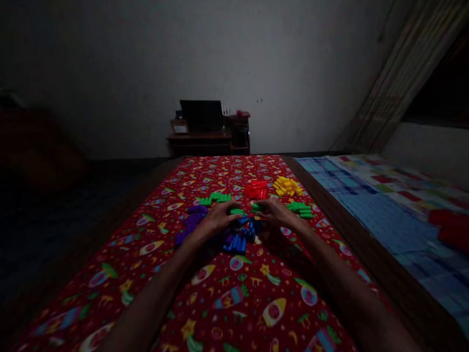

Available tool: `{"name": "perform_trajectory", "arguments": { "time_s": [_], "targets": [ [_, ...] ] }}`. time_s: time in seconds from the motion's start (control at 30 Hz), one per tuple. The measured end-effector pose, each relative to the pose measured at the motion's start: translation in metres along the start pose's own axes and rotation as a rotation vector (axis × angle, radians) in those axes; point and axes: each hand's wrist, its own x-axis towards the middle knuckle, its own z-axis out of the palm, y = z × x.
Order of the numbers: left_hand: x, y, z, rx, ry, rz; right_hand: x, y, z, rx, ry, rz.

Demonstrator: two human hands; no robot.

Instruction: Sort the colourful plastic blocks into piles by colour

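Forearms (161,283) are stretched toward the red cloth's (249,303) far edge; green pieces (237,211), gripped by left hand (220,215) and right hand (275,211), are best kept off blue pieces (237,244).

Blocks (287,187) look like smooth plastic, bit of a shine on them. Spread (220,322) is pretty matt cloth. Desk (201,138) seems wood, wall (128,63) matt, curtain (399,73) and sheet (366,210) both fabric.
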Motion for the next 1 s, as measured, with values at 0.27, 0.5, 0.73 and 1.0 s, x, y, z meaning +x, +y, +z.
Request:
{"name": "perform_trajectory", "arguments": {
  "time_s": [0.27,0.5,0.73,1.0],
  "targets": [
    [0.001,-0.006,-0.002,0.084,0.002,0.004,-0.03,0.072,-0.052,-0.21,-0.165,0.473],
    [0.0,-0.012,0.0,0.109,0.001,0.042,-0.039,0.092,-0.062,-0.25,-0.158,0.67],
    [-0.002,-0.01,-0.002,0.108,0.019,0.07,-0.046,0.091,-0.069,-0.239,-0.197,0.739],
    [0.001,0.003,0.005,0.048,0.07,0.073,-0.028,0.029,-0.062,-0.195,0.214,0.384]
  ]
}}
